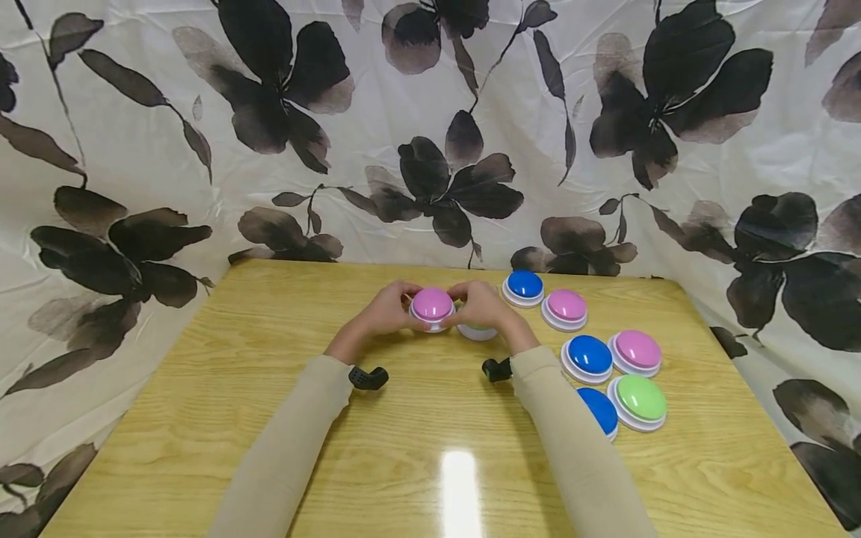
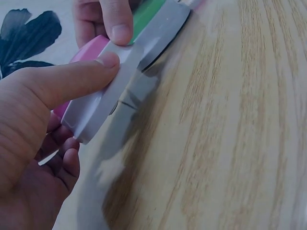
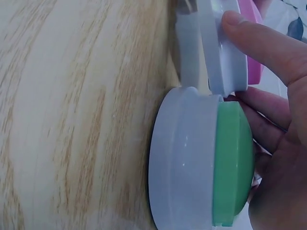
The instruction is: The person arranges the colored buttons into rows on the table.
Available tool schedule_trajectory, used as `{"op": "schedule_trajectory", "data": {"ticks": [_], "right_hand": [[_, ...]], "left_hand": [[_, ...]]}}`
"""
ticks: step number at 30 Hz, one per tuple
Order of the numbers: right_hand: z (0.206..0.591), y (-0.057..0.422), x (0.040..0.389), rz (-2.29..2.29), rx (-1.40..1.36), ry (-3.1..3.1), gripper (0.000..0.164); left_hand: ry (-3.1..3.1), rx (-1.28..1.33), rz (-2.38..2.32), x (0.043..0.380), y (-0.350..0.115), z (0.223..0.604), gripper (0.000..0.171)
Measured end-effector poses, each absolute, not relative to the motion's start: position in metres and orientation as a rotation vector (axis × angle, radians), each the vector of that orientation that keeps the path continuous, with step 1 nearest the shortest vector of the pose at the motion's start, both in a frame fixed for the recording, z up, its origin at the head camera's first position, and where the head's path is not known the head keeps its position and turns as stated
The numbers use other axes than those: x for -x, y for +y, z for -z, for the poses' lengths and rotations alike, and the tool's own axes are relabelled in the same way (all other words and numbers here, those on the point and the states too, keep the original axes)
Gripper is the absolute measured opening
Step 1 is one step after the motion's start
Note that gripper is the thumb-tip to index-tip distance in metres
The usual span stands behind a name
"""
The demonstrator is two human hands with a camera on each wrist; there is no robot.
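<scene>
Both hands hold one pink push button (image 1: 433, 303) with a white base, near the far middle of the table. My left hand (image 1: 386, 308) grips its left side, the thumb (image 2: 88, 79) lying along the white base. The right hand (image 1: 479, 306) pinches the opposite side, its thumb (image 3: 261, 40) on the base. In the wrist views the base is lifted slightly off the wood, dome up, with shadow and reflection below. A green push button (image 3: 235, 163) rests on the table right beside it, under the right palm and mostly hidden in the head view.
Right of the right arm stand more buttons: a blue one (image 1: 524, 288) and a pink one (image 1: 565, 308) at the back, then a blue (image 1: 589, 356), a pink (image 1: 637, 351), a green (image 1: 641, 400) and a blue one partly behind the sleeve (image 1: 597, 411). Floral cloth (image 1: 430, 90) hangs behind the table (image 1: 255, 314).
</scene>
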State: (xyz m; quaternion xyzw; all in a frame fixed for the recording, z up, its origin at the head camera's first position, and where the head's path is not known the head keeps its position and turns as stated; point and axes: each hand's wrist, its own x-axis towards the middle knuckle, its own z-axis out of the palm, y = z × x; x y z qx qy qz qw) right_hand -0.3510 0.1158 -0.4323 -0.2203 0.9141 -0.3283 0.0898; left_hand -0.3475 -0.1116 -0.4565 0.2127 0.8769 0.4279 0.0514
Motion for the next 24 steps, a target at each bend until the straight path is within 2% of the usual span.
{"op": "schedule_trajectory", "data": {"ticks": [24], "right_hand": [[0.4364,0.1153,0.3469,0.900,0.664,2.773,0.061]], "left_hand": [[2.654,-0.596,-1.272,0.3454,-0.1109,0.4639,0.074]]}}
